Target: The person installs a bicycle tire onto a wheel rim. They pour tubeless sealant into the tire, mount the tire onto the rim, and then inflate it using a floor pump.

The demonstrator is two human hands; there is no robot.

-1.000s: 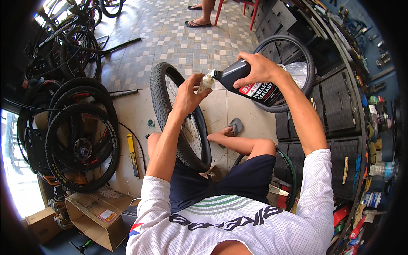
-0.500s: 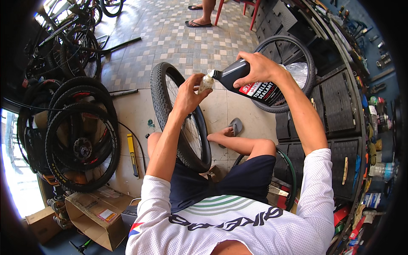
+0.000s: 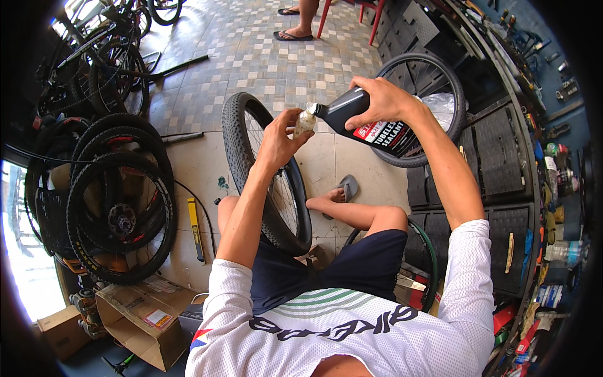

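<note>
In my left hand [image 3: 281,139] I hold a small, whitish translucent bottle [image 3: 304,124] upright, fingers wrapped round it. My right hand [image 3: 387,100] grips a large black sealant bottle [image 3: 349,108] from above. That bottle is tilted, its mouth lowered to the left and meeting the small bottle's top. Whether liquid is flowing between them is too small to tell. Below my left forearm a bicycle wheel with a knobby black tyre [image 3: 236,147] stands between my legs. Its lower end reaches my dark shorts [image 3: 370,261].
A second bicycle wheel [image 3: 463,103] leans against dark cabinets [image 3: 502,157] at right. Several tyres and wheels [image 3: 75,220] are stacked at left, above a cardboard box [image 3: 122,323]. A yellow tool [image 3: 194,220] lies on the floor. Another person's sandalled foot [image 3: 294,34] is at the far end.
</note>
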